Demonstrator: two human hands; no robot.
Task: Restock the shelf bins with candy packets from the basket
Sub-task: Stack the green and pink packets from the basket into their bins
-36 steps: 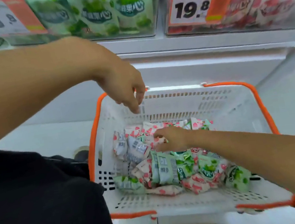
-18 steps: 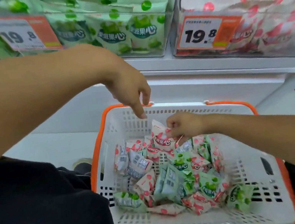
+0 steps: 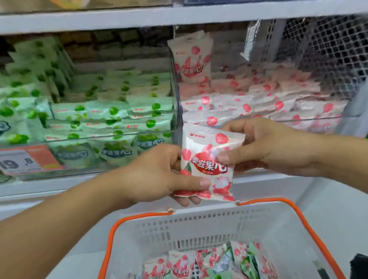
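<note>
A pink-and-white candy packet (image 3: 208,159) is held up in front of the shelf, above the basket. My left hand (image 3: 157,173) pinches its lower left corner and my right hand (image 3: 269,147) grips its right side. The white basket with orange rim (image 3: 216,221) sits below, holding several pink and green packets (image 3: 201,277). Behind my hands, the clear bin of pink packets (image 3: 256,100) is on the right and the clear bin of green packets (image 3: 106,120) on the left.
An orange price tag (image 3: 21,161) hangs on the green bin's front. One pink packet (image 3: 191,57) stands upright at the divider. A wire mesh panel (image 3: 338,47) closes the shelf's right end. Another shelf (image 3: 157,17) runs above.
My right hand lifted a pink packet out of the basket up to shelf height. My left hand came off the basket rim and took hold of the packet too. The view tilted upward.
</note>
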